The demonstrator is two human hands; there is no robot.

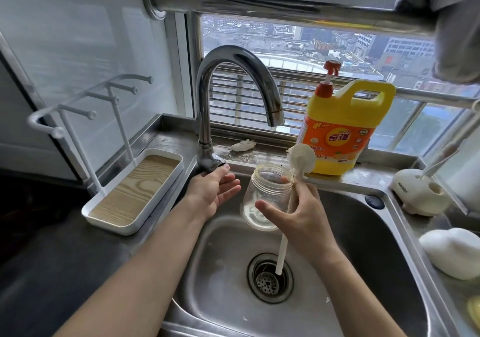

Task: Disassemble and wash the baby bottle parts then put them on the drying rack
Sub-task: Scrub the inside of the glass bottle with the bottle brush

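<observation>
Over the sink (363,245), the bottle (262,196) and brush (281,252) are gripped together in the right hand (304,214). Beyond, the left hand (213,191) is held open, fingers relaxed, at the faucet (207,97) base. Washing is judged in hand; no water is seen running, so the tap likely needs opening.

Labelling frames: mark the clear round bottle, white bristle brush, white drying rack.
clear round bottle (262,191): head view, side wall.
white bristle brush (302,156): head view, round head.
white drying rack (109,223): head view, tray rim.
</observation>
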